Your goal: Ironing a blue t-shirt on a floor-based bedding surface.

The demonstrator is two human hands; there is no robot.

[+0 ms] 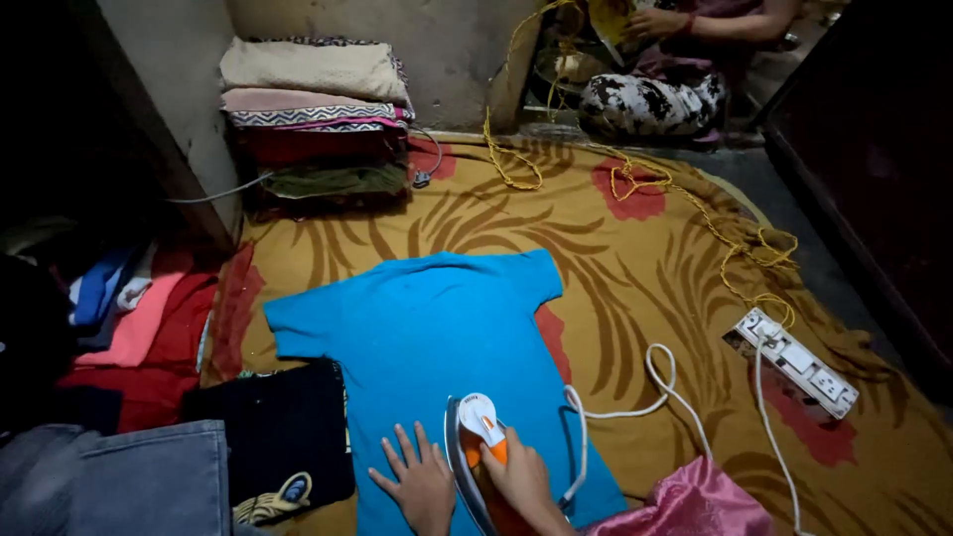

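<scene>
Ironing a smooth blue T-shirt (pixel 437 337) spread flat on a patterned mustard blanket (pixel 635 268).
The right hand (pixel 521 476) is clamped on the white-and-orange iron (pixel 476 447) near the shirt's hem; the left hand (pixel 422 486) presses flat beside it, fingers spread. The frame's edge cuts off the hem.

Dim indoor light, brightest centre, dark corners, slight softness
</scene>
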